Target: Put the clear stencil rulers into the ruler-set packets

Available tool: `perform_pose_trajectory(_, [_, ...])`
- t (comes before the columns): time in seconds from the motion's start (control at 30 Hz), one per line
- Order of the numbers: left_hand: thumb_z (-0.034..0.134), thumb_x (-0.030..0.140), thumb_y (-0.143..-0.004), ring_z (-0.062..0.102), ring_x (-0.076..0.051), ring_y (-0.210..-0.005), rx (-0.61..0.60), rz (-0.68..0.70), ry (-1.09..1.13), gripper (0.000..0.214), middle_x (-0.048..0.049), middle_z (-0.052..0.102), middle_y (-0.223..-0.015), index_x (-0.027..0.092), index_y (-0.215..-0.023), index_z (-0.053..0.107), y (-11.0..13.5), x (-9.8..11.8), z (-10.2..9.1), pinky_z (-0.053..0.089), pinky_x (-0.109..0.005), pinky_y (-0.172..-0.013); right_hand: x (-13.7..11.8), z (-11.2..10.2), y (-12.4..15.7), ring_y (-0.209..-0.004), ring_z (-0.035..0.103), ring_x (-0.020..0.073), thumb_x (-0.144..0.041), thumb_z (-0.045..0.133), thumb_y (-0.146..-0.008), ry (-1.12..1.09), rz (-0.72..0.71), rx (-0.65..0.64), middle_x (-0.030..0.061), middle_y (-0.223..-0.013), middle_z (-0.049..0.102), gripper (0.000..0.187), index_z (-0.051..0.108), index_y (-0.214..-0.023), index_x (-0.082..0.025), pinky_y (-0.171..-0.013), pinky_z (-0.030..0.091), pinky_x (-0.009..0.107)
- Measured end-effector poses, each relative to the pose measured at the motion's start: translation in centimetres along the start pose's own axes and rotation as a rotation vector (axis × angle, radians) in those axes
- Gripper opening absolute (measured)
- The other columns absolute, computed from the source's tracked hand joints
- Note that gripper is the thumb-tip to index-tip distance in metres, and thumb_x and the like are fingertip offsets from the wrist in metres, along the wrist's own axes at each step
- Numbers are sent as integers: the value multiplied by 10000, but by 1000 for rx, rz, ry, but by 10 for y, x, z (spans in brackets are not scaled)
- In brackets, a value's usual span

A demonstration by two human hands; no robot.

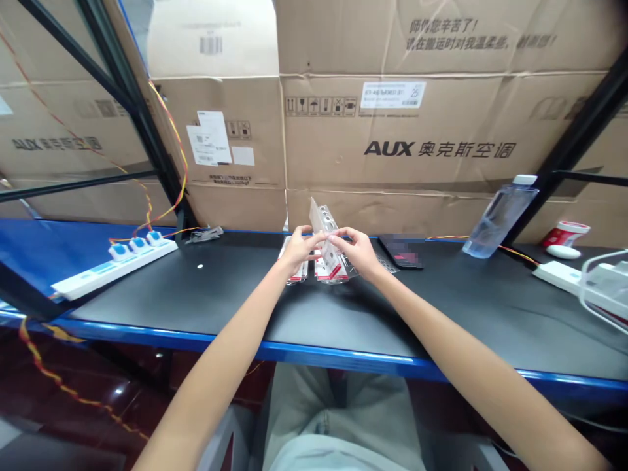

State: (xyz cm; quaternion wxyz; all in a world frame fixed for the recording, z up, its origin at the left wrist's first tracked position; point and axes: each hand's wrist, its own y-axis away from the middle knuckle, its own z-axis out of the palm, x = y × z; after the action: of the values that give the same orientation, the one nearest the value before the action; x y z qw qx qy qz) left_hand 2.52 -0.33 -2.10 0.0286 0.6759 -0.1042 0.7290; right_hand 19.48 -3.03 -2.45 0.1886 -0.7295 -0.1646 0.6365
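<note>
Both hands hold one flat, narrow packet (334, 263), whitish and clear with a red lower end, tilted just above the table. Its contents are too small to make out. My left hand (297, 251) is closed on its left side, thumb and fingers near its middle. From the right, my right hand (359, 251) pinches the same packet. Beneath my left hand lies a similar red-and-white packet (297, 279), partly covered. Another red-and-white packet (322, 273) lies under the held one.
A dark phone (401, 252) lies right of my hands, with a clear bottle (500, 217) farther right. Power strips stand at the left (115, 263) and right (564, 277). Cardboard (338, 163) backs the black table (196, 294), which has a blue front edge.
</note>
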Motion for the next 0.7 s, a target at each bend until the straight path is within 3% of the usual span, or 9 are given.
perform_pose_trajectory(0.27, [815, 364, -720, 663, -232, -999, -53, -6, 23, 588, -131, 617, -1211, 216, -1190, 493, 1, 4, -2, 601, -391, -805, 2, -7, -4, -703, 621, 166, -444, 746, -710, 33, -5, 3, 13, -799, 678, 299, 670, -832, -182, -684, 528, 302])
perform_pose_trajectory(0.43, [739, 334, -766, 671, -180, -883, -28, -3, -35, 438, -87, 642, -1133, 237, -1128, 512, 1, 7, -3, 589, -346, -761, 14, -12, -11, -683, 613, 168, -365, 669, -728, 140, -26, 60, 22, -819, 676, 227, 655, -857, -179, -651, 530, 303])
perform_pose_trajectory(0.57, [721, 379, -785, 662, -162, -838, 40, 28, -138, 384, -57, 634, -1093, 254, -1085, 517, -1, 5, -3, 581, -312, -711, 18, -21, -13, -711, 609, 172, -285, 669, -698, 299, -127, 100, 64, -1012, 663, 271, 650, -945, -176, -736, 533, 348])
perform_pose_trajectory(0.7, [722, 418, -786, 652, -180, -797, 99, 65, -273, 315, -42, 628, -949, 239, -995, 567, 0, 3, 1, 560, -290, -651, 12, -24, -11, -741, 605, 169, -186, 668, -660, 416, -262, 29, 102, -1194, 579, 396, 635, -1054, -181, -791, 526, 358])
